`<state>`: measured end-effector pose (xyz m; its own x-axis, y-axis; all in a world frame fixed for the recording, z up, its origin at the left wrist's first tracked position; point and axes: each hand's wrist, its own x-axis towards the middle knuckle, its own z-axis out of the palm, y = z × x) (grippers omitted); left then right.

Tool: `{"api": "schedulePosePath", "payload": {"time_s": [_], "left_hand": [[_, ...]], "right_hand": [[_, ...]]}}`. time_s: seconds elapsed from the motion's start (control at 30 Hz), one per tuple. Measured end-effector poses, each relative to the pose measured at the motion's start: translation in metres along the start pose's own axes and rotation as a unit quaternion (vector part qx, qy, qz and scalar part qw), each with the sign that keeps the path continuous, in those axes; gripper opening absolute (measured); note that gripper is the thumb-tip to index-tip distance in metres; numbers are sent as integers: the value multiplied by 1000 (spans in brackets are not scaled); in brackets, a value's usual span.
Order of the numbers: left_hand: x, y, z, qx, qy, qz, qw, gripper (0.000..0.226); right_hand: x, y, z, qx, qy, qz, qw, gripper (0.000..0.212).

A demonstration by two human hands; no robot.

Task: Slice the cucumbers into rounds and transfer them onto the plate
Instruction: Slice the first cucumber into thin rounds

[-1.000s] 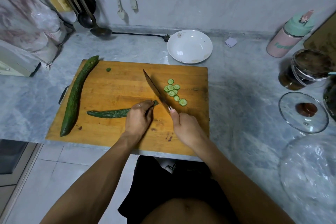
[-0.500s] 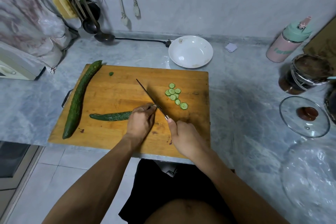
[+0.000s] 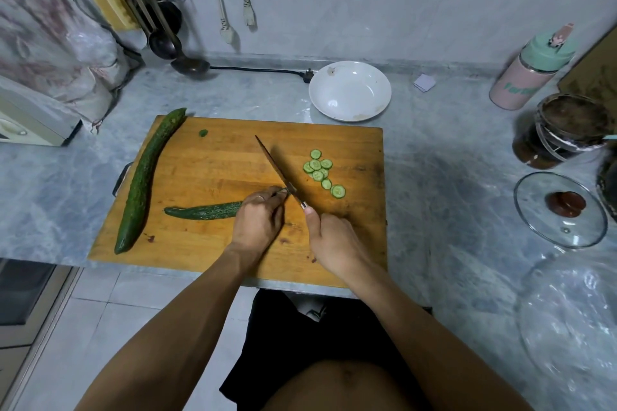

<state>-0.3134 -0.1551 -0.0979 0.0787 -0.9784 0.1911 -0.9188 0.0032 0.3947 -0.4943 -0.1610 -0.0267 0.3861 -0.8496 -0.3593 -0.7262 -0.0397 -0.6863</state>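
Note:
On the wooden cutting board (image 3: 207, 163) lies a partly cut cucumber (image 3: 203, 211), its cut end hidden under my left hand (image 3: 258, 218), whose curled fingers hold it down. My right hand (image 3: 334, 240) grips the handle of a knife (image 3: 277, 168); the blade slants up and left, its heel right beside my left fingertips. Several cucumber rounds (image 3: 322, 172) lie to the right of the blade. A whole long cucumber (image 3: 143, 180) lies along the board's left edge. The white plate (image 3: 349, 90) sits beyond the board with nothing in it.
A small green cucumber tip (image 3: 203, 133) lies near the board's far edge. A glass lid (image 3: 561, 210), a dark jar (image 3: 564, 130) and a pink bottle (image 3: 531, 73) stand at the right. A ladle (image 3: 187, 63) and a power cord (image 3: 260, 70) lie at the back.
The knife rocked down to the left across the cucumber end, then its blade swung back toward the right. My left hand stayed on the cucumber. The camera view shifted slightly.

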Motion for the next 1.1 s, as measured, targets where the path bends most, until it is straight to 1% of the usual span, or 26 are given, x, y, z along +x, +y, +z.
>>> {"api": "schedulePosePath", "payload": {"time_s": [0.17,0.33,0.63,0.77,0.87,0.97,1.1], "left_hand": [[0,-1,-6,-31,1,-12,999,28],[-1,-3,-5,-31,-1,-20,999,25],[-2,1,-6,-20,7,-17,1000,20],[-2,2,-7,-31,16,-6,999,25],[-8,-14,-8,9,27,38,999,28],[-11,-17,-11,23,21,25,999,29],[-13,-2,-11,27,20,17,999,27]], "right_hand": [[-5,4,-6,-4,-2,-10,1000,62],[-11,0,-2,-14,-2,-19,1000,60],[-3,-11,8,-4,-14,4,1000,58],[1,-11,8,1,-7,19,1000,61],[0,-9,6,17,0,16,1000,64],[2,-7,0,26,6,12,1000,66],[2,4,-9,8,17,23,1000,70]]}}
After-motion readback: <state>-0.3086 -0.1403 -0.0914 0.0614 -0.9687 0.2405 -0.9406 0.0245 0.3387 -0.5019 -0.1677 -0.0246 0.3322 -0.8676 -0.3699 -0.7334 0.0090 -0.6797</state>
